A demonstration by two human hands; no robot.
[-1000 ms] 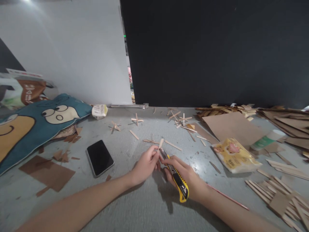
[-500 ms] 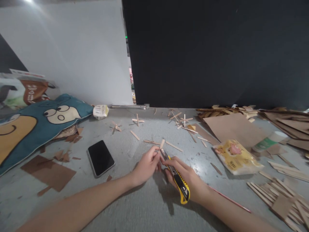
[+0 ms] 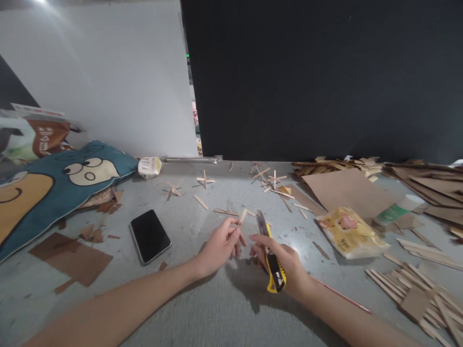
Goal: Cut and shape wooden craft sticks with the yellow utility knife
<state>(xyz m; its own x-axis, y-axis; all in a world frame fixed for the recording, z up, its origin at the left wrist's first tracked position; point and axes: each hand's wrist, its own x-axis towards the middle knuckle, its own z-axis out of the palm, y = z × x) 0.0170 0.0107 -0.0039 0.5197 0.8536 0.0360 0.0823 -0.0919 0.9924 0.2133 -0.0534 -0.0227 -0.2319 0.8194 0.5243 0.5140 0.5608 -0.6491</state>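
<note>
Between the thumb and fingers of my left hand is a wooden craft stick, its upper end poking out above the fingertips. My right hand grips a yellow and black utility knife. Its blade points up and away, slightly blurred, and stands a little to the right of the stick without touching it. Just beyond my hands lie more flat craft sticks. Farther back are sticks joined into small crosses.
A phone lies to the left, beside brown cardboard scraps and a blue cushion. On the right are a yellow tissue pack, a green and white tube and a pile of craft sticks. Upright panels close off the back.
My right hand has drawn the knife away from the stick, to the right, and the blade has turned more upright. My left hand keeps its hold on the stick.
</note>
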